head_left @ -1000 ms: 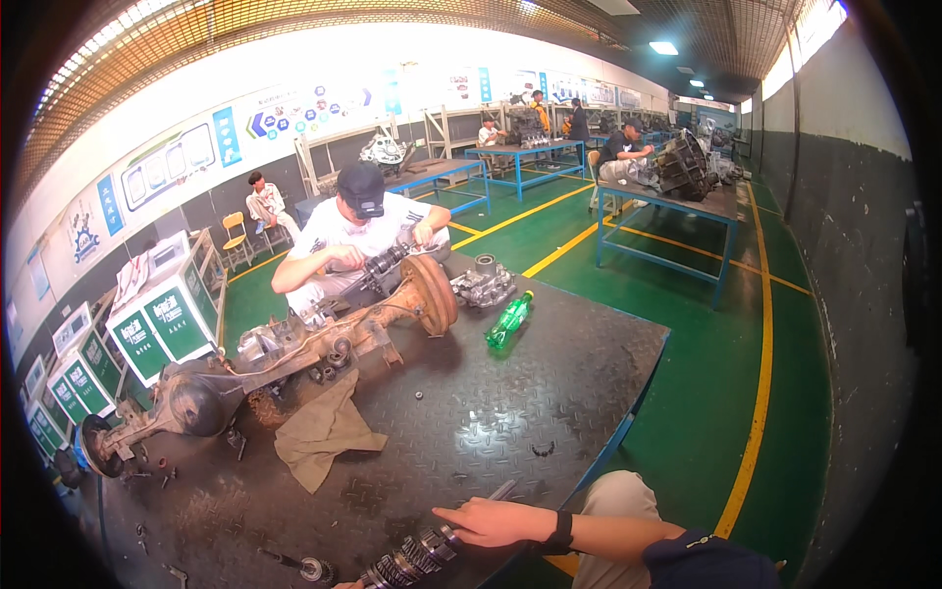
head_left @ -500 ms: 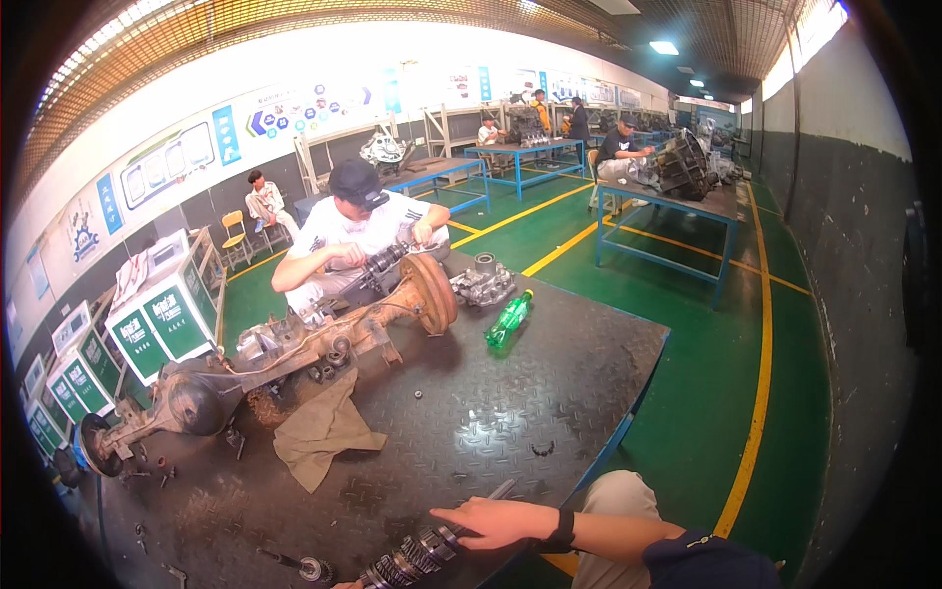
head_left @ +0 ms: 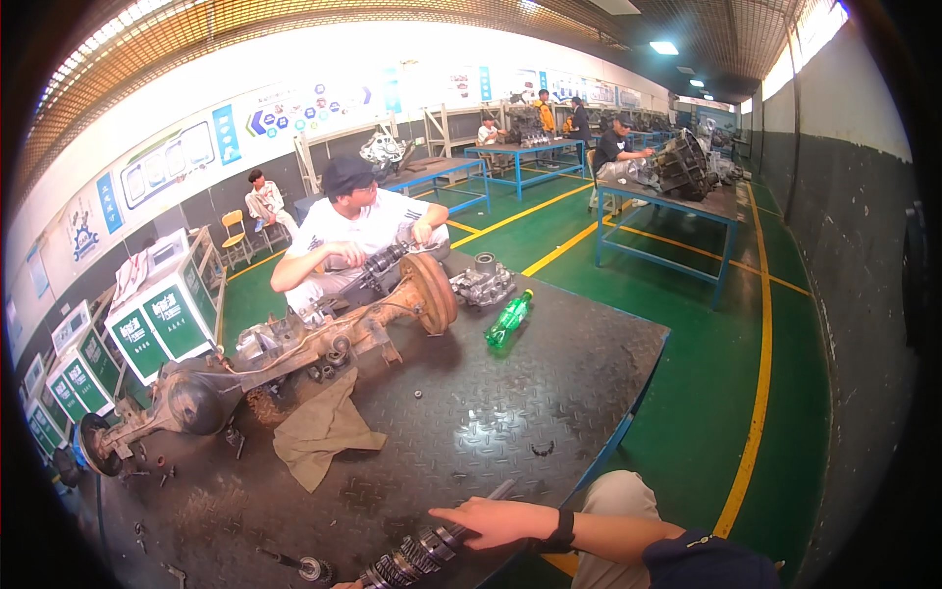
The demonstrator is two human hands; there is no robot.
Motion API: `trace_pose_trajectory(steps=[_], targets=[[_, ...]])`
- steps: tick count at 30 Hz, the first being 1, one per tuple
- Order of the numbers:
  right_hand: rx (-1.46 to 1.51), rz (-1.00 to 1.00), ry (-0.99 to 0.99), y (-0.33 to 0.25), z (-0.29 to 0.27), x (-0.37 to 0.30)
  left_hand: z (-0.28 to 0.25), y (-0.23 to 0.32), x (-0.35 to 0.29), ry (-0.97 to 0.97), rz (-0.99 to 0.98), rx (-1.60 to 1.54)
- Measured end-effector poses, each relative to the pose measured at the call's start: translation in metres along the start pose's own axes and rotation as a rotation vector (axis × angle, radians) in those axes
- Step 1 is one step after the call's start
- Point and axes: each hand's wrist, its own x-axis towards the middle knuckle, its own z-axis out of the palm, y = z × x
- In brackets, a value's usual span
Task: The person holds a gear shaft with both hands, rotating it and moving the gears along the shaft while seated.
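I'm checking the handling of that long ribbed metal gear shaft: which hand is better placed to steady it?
Probably the right hand: it rests on the ribbed metal gear shaft. The left hand is barely visible.

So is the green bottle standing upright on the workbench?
No: the green bottle lies on its side on the dark checker-plate workbench, just right of the rusty axle assembly.
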Motion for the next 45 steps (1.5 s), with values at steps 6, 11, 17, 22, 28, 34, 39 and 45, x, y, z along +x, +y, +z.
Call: trace_pose_trajectory(steps=[6,11,17,22,28,34,39,45], targets=[[0.054,0.027,0.003,-0.002,0.001,0.001,0.000,0.003,0.000,0.018,-0.002,-0.009],[0.014,0.029,0.042,-0.002,0.004,0.004,0.000,0.001,0.000,0.010,-0.015,-0.027],[0.032,0.055,0.039,-0.002,0.007,0.004,0.001,0.001,0.000,0.023,-0.005,-0.020],[0.004,0.023,0.013,0.003,0.006,0.000,-0.001,0.002,0.000,0.016,-0.002,-0.028],[0.002,0.049,0.034,0.002,0.009,0.001,0.000,0.002,0.000,0.032,0.004,-0.030],[-0.034,0.028,0.071,0.000,0.011,0.004,0.002,-0.002,-0.002,0.030,0.005,-0.026],[-0.016,0.031,0.033,0.001,0.005,0.002,0.003,-0.001,-0.001,0.034,0.007,-0.025],[0.012,0.034,0.034,-0.001,0.004,0.001,0.000,0.004,0.000,0.030,-0.011,-0.019]])
